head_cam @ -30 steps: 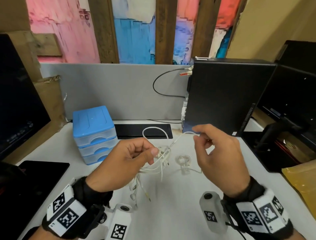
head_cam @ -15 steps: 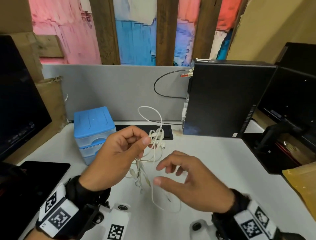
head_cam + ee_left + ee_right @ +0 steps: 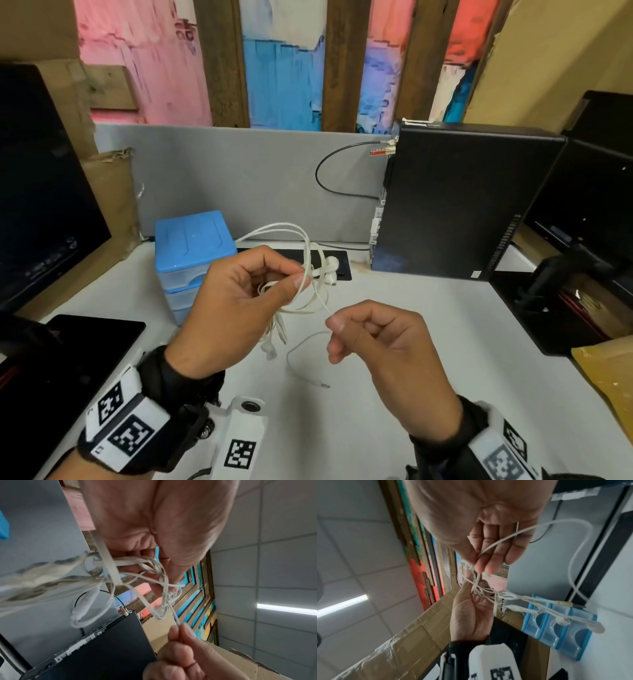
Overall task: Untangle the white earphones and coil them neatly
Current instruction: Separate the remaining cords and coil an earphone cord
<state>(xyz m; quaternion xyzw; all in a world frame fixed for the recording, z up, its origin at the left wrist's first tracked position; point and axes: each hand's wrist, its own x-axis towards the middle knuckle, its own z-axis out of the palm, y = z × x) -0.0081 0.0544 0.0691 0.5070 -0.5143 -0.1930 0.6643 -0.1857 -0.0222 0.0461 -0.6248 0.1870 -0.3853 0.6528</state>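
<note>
The white earphones [image 3: 310, 270] hang as a tangled bundle above the white desk [image 3: 394, 342]. My left hand [image 3: 301, 279] pinches the bundle between thumb and fingers; loops stick up behind it and two earbuds [image 3: 330, 269] poke out to its right. More cord and an earbud dangle below the hand. My right hand [image 3: 334, 322] pinches a single strand just below and right of the bundle. From that pinch the strand curves down to the plug [image 3: 323, 385] lying on the desk. In the left wrist view the strand [image 3: 175, 613] runs taut into my right fingertips [image 3: 184, 630].
A blue drawer box [image 3: 191, 250] stands just behind my left hand. A black computer case [image 3: 462, 205] stands at the back right, a monitor [image 3: 41, 192] at the left, a dark tablet [image 3: 89, 346] at the front left. A grey partition [image 3: 239, 178] closes the back.
My right hand, spread below the bundle half a second ago, now pinches one strand beside it. The left hand has turned the bundle, and the loop above it has flattened out.
</note>
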